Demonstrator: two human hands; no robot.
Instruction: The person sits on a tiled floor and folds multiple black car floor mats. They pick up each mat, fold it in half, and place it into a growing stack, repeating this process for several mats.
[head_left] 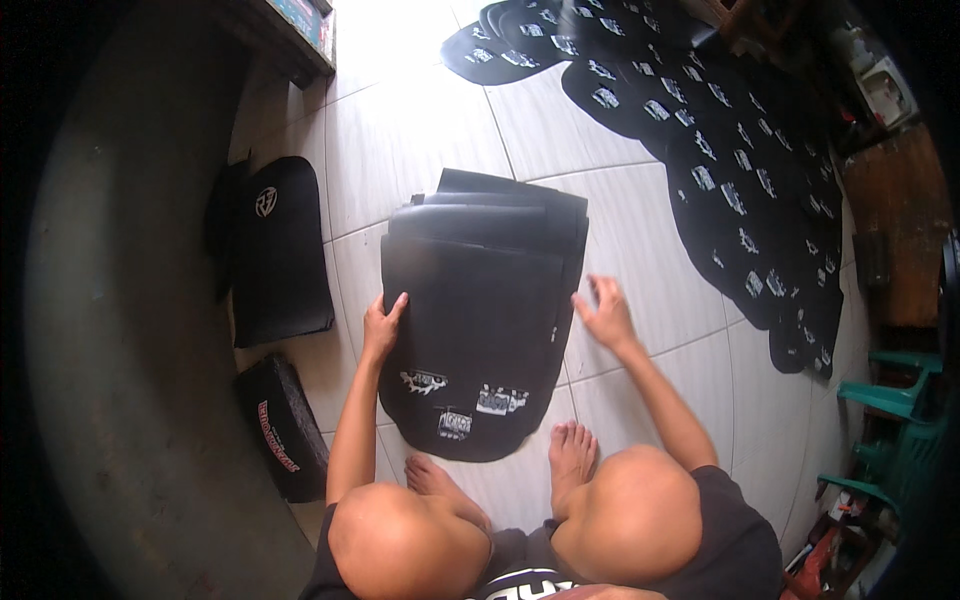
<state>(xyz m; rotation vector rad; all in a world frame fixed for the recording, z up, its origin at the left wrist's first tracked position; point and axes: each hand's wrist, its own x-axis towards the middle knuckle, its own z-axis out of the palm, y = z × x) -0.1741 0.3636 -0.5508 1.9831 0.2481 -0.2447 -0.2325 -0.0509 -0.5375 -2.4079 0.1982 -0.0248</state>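
A stack of black sheets [470,310] with rounded near ends lies on the tiled floor between my feet. Their far ends are staggered, and white printed designs mark the near end of the top sheet. My left hand [383,325] grips the stack's left edge, thumb on top and its other fingers mostly hidden below. At the right edge is my right hand [605,312], its fingers apart and nothing in it. One of its digits comes close to the edge; whether it touches, I cannot tell.
Many overlapping black printed pieces [740,190] spread over the floor at the far right. A black panel [280,250] and a black padded block [282,428] stand at the left. Green plastic stools [885,390] are at the right, a wooden furniture corner [300,45] at the far left.
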